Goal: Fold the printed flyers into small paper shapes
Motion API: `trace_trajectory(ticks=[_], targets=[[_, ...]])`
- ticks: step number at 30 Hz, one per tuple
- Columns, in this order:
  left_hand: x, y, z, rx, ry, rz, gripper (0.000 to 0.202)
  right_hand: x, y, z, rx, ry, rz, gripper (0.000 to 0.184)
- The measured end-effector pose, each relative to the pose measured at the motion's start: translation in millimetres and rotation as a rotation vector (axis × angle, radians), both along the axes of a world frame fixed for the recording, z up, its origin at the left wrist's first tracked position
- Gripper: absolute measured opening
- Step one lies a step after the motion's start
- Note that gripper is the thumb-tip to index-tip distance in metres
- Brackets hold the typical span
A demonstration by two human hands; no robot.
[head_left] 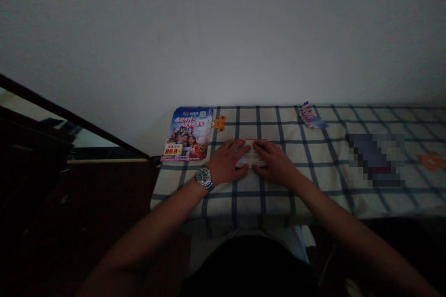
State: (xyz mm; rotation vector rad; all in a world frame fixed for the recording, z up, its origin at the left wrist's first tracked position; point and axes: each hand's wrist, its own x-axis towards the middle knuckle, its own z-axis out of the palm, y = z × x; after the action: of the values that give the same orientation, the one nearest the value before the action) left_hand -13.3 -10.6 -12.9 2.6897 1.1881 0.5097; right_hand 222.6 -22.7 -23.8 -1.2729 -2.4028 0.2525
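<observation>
A small printed sheet of paper (250, 154) lies on the checked tablecloth in front of me, partly covered by both hands. My left hand (227, 162), with a metal watch (203, 177) at its wrist, rests flat on the sheet's left part, fingers apart. From the other side my right hand (276, 162) lies over the right part, its fingers also spread. The fingertips of the two hands nearly meet above the sheet. Whether the sheet is folded I cannot tell. Left of my left hand is a stack of colourful flyers (188, 134), the top one reading 89.9.
The tablecloth (219, 199) has dark blue lines. A crumpled or folded flyer piece (311, 117) lies at the back right. Farther right is a pixelated dark object (374, 160). A pale wall (244, 37) rises behind the table. Dark-framed furniture (104, 137) stands at the left.
</observation>
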Motion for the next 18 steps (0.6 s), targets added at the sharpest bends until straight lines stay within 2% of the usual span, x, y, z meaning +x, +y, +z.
trace_trajectory(ticks=[10, 18], targets=[[0.6, 0.2, 0.4, 0.022, 0.003, 0.013, 0.058, -0.4, -3.4, 5.6, -0.020, -0.031, -0.004, 0.063], [-3.2, 0.9, 9.1, 0.068, -0.005, 0.014, 0.040, 3.8, 12.2, 11.8, 0.035, -0.084, 0.099, 0.059]])
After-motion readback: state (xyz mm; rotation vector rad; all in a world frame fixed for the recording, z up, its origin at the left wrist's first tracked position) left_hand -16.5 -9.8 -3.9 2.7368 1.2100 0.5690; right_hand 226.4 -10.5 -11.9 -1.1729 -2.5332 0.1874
